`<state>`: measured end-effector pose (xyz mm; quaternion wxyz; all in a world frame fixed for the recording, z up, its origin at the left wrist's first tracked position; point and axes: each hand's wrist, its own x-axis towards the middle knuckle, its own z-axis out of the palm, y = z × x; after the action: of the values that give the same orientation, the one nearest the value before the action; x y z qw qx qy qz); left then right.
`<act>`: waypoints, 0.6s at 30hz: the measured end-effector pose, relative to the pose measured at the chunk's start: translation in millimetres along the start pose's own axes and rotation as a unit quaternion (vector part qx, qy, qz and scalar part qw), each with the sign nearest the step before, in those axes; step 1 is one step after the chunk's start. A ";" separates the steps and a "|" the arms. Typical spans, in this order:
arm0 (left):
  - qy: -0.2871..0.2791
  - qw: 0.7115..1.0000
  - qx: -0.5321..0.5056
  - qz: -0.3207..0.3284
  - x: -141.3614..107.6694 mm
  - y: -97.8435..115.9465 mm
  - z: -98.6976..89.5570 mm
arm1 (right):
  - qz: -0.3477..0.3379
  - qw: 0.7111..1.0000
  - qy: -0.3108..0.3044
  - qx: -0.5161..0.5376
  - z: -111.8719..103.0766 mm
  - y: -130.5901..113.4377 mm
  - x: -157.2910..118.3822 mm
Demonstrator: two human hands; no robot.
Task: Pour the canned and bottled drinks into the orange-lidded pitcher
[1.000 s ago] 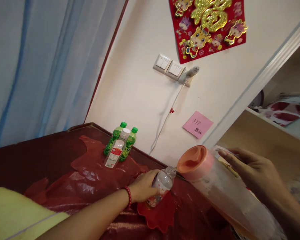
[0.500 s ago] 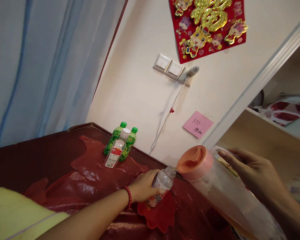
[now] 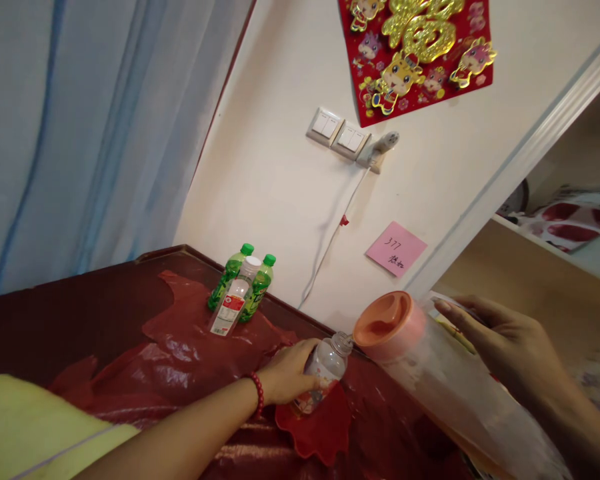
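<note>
My left hand (image 3: 291,373) is wrapped round a clear plastic bottle (image 3: 330,363) with a printed label and an uncapped mouth. The bottle leans a little to the right above a red scalloped mat (image 3: 320,433); whether its base touches the mat is hard to see. On the right, my right hand (image 3: 505,340) grips the handle of a large translucent pitcher (image 3: 445,380) with an orange lid (image 3: 385,327). The pitcher is tipped to the left, its spout right at the bottle's mouth. A thin stream appears to run between spout and bottle.
Two green bottles (image 3: 261,290) and a clear bottle with a white cap (image 3: 231,310) stand at the table's back edge. Crumpled red plastic sheeting (image 3: 195,360) covers the dark table (image 3: 25,327). A white cord (image 3: 325,253) hangs down the wall; shelves (image 3: 530,267) are at the right.
</note>
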<state>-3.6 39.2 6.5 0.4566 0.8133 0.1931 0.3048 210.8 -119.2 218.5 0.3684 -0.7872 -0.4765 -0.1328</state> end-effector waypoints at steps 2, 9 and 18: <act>-0.001 1.000 0.003 -0.003 -0.1 0.4 -0.2 | 0.003 1.000 0.000 -0.003 0.1 0.0 -0.2; 0.000 1.000 0.009 0.001 0.7 -2.7 0.7 | 0.005 1.000 0.002 -0.006 2.3 -1.0 -0.1; -0.004 1.000 0.013 -0.004 -0.9 2.1 -1.7 | 0.014 1.000 0.004 -0.014 3.1 -0.3 -0.9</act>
<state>-5.3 38.6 8.7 0.4481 0.8194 0.1988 0.2971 209.6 -117.6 216.1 0.3608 -0.7986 -0.4616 -0.1375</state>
